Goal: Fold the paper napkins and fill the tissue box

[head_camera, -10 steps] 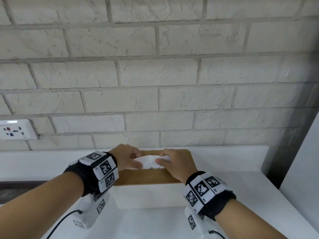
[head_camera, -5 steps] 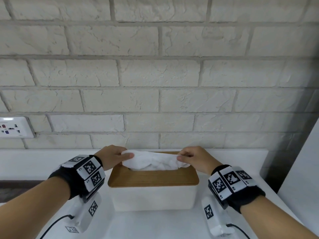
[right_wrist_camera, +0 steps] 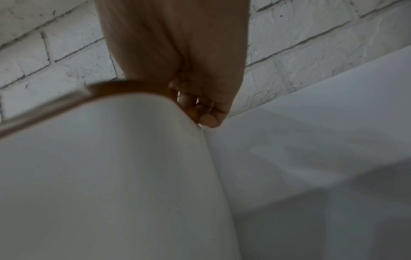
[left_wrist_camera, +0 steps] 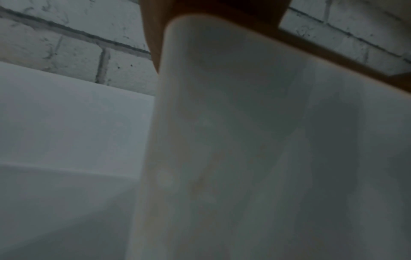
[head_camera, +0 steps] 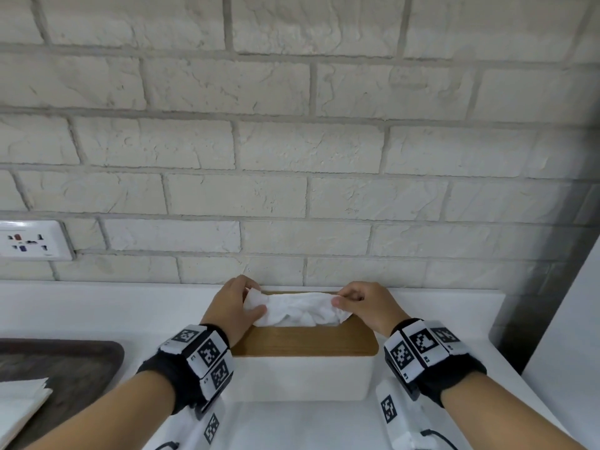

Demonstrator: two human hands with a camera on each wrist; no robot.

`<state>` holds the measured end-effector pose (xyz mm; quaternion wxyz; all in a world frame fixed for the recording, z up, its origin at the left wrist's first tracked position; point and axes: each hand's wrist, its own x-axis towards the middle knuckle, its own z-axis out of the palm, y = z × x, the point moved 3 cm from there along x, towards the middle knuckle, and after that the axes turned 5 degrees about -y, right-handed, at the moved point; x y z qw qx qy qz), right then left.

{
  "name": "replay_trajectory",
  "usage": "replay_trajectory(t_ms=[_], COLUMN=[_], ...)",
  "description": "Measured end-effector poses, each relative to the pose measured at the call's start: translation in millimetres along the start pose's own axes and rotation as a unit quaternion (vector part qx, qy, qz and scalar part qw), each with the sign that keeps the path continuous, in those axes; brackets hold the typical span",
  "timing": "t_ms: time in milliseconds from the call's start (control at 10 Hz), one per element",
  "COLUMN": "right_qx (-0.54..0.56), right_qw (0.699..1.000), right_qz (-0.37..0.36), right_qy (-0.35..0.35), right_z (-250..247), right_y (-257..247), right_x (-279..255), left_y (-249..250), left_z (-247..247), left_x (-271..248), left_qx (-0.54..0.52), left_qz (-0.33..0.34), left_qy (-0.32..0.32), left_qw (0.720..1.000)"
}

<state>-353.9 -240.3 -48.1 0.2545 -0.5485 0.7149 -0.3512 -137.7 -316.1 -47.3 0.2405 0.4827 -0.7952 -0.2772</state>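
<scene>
Left hand (head_camera: pixel 234 307) at nine o'clock, right hand (head_camera: pixel 363 304) at three, each pinching one end of a crumpled napkin (head_camera: pixel 297 309) atop the wood-lidded tissue box (head_camera: pixel 302 368) on a white bench (head_camera: pixel 130 306).

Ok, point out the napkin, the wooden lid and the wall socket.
napkin (head_camera: pixel 297 308): head view, crumpled middle.
wooden lid (head_camera: pixel 305 341): head view, bare front strip.
wall socket (head_camera: pixel 31 240): head view, faceplate centre.

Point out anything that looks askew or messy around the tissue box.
The napkin sticking out of the tissue box through its wooden lid is crumpled and bunched, not flat. The left hand and right hand pinch its ends. Nothing else stands out.
</scene>
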Motion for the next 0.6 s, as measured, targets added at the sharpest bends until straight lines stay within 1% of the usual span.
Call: replay_trajectory(t_ms=[100,200,300,400,500,600], right_qx=[-0.004,0.000,0.009,-0.012,-0.044,-0.063], right_qw=[1.000,1.000,1.000,1.000,0.998,0.997], right_qz=[0.005,0.008,0.016,0.028,0.029,0.012], right_qy=[-0.010,-0.018,-0.010,0.006,0.021,0.030], right_z=[0,-2,-8,-16,-24,-30], right_y=[2,-1,-2,-6,-13,-25], right_x=[-4,-11,-17,-26,-41,-58], left_y=[-4,-4,-5,-4,-1,7], left_z=[-2,-8,-16,-26,-36,-46], left_x=[0,-6,-13,-23,-37,-51], left_qx=[-0.017,-0.026,-0.034,-0.054,-0.062,-0.064], left_qz=[-0.021,-0.026,-0.013,-0.015,-0.011,0.003], left_qy=[-0.012,-0.012,0.011,0.022,0.039,0.049], left_qw=[1.000,0.999,0.999,0.998,0.997,0.997])
